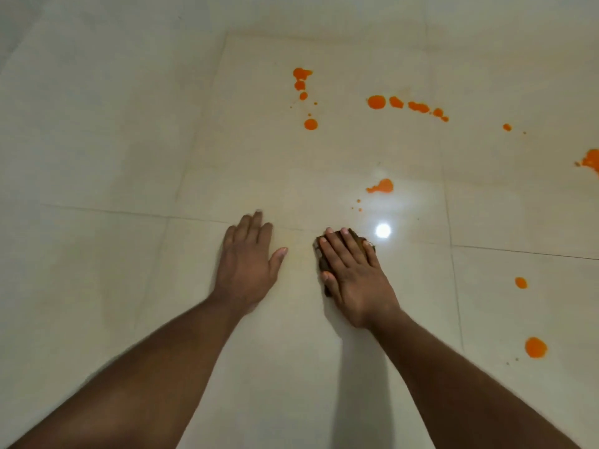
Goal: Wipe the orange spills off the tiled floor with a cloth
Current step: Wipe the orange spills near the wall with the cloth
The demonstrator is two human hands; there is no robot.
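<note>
My right hand (pixel 351 273) lies flat with straight fingers on a small dark brown cloth (pixel 322 254), pressing it to the cream tiled floor (pixel 129 140). Only the cloth's edges show around the fingers. My left hand (pixel 248 257) rests palm down on the bare tile beside it, fingers spread. Orange spills dot the floor ahead and to the right: a smear (pixel 382 186) just beyond the cloth, a line of blobs (pixel 411 106) farther off, a cluster (pixel 303 82) with a round drop (pixel 310 124), and drops at the right (pixel 535 347).
A bright lamp reflection (pixel 383 230) shines on the tile just right of the cloth. Grout lines cross the floor. Another orange patch (pixel 591 160) is cut off by the right edge. The tiles to the left carry no spills.
</note>
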